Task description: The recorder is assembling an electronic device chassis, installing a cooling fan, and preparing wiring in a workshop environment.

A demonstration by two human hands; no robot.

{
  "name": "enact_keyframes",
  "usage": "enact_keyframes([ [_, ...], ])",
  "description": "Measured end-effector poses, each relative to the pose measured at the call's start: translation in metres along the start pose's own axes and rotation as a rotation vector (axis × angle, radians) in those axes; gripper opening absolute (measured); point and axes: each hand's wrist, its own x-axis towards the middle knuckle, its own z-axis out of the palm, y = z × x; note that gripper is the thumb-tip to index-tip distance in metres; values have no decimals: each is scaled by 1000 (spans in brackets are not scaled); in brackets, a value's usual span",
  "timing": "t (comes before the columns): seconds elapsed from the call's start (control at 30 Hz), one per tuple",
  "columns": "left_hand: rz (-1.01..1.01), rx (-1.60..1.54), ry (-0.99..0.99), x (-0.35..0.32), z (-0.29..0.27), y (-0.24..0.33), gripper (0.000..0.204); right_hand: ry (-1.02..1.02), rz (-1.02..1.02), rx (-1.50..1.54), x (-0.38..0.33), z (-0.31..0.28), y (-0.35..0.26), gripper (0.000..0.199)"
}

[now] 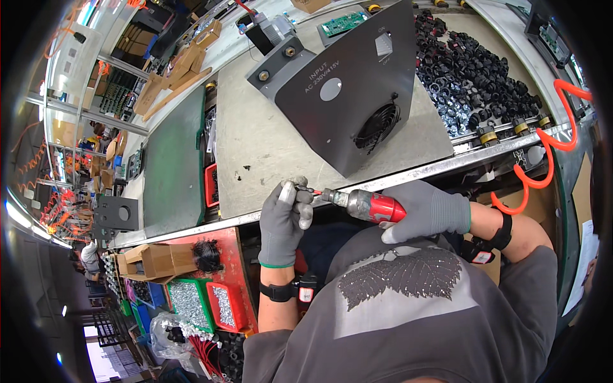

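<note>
My right hand (426, 207), in a grey knit glove, wraps round a red and silver power screwdriver (375, 205) held level, its bit pointing left. At the bit's tip is my left hand (281, 220), also gloved, with thumb and fingers pinched together. Whatever small piece lies in that pinch is too small and covered to make out. Beyond both hands, a dark grey bent metal panel (325, 115) stands tilted on the bench plate. It has a round hole, a white switch and a black fan grille (378, 126).
Right of the panel, a shallow bin holds many black plastic parts (479, 83). An orange coiled hose (550, 150) hangs at the right. Lower left are a green bin of screws (207, 319), a red bin (241, 319) and a cardboard box (163, 260). A green mat (171, 169) lies left.
</note>
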Motion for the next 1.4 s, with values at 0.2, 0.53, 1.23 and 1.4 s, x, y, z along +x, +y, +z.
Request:
enact_keyframes([
  [0.2, 58, -15, -24, 2, -4, -2, 34, 7, -17, -7, -3, 1, 2, 50],
  [0.53, 95, 36, -61, -4, 16, 5, 46, 0, -67, 241, -13, 5, 9, 37],
  [1.23, 645, 577, 208, 65, 93, -49, 55, 206, 85, 496, -92, -13, 17, 30],
  [1.4, 703, 468, 215, 78, 79, -62, 42, 230, 78, 459, -85, -11, 23, 35],
])
